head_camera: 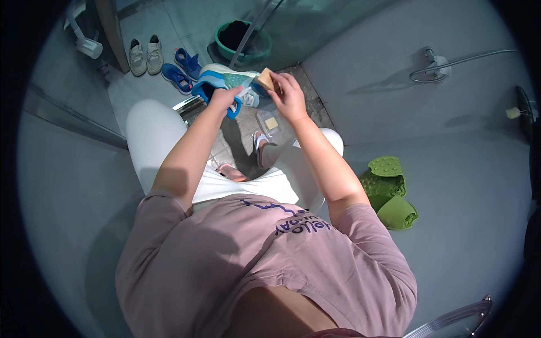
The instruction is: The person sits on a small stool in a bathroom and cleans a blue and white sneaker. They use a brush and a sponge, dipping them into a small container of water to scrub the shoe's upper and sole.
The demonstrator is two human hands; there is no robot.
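Note:
My left hand [227, 98] grips a blue, white and mint-green sneaker [239, 79] near its ankle opening, holding it up in front of my knees. White laces hang loosely about the shoe. In my right hand [290, 96] is a tan block [266, 79], held by the fingers close to the sneaker's toe end; whether it is a wooden brush back or a soap bar is unclear. Below the right wrist, a pale yellow soap bar [271, 123] lies in a clear plastic box [277, 134] on the tiled floor.
Grey-white shoes [146, 57] and blue shoes [181, 69] stand beyond the metal threshold [186, 103]. Behind a glass panel, a green basin [228, 50] holds dark cloth. A green silicone scrubbing mat [386, 190] lies at right. A shower hose [460, 58] runs along the right wall.

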